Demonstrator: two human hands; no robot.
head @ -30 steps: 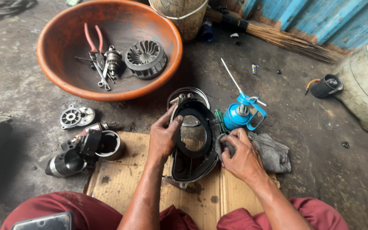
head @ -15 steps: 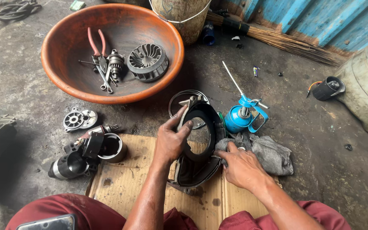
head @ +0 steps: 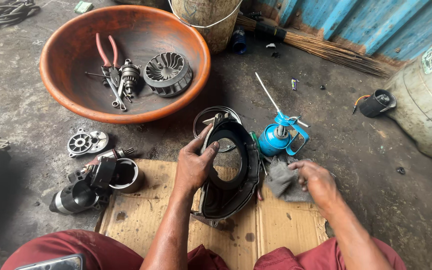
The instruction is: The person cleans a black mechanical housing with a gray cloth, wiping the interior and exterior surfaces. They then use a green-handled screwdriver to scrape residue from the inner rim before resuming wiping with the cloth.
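My left hand (head: 194, 165) grips the rim of a black ring-shaped engine cover (head: 236, 175), which stands tilted on its edge on a sheet of cardboard (head: 141, 215). My right hand (head: 313, 182) hovers with fingers apart just right of the cover, over a grey rag (head: 281, 179). A blue oil can (head: 275, 137) with a long thin spout stands right behind the rag.
A large orange basin (head: 76, 100) at the back left holds red pliers (head: 107, 55), a wrench, a small geared part and a finned fan wheel (head: 168, 73). Motor parts (head: 96, 180) lie left of the cardboard. A broom (head: 326, 47), a bucket and a grey drum (head: 426, 100) stand behind.
The cover was lying flat under both hands; my left hand has tipped it up on edge. My right hand has let go and moved right over the rag.
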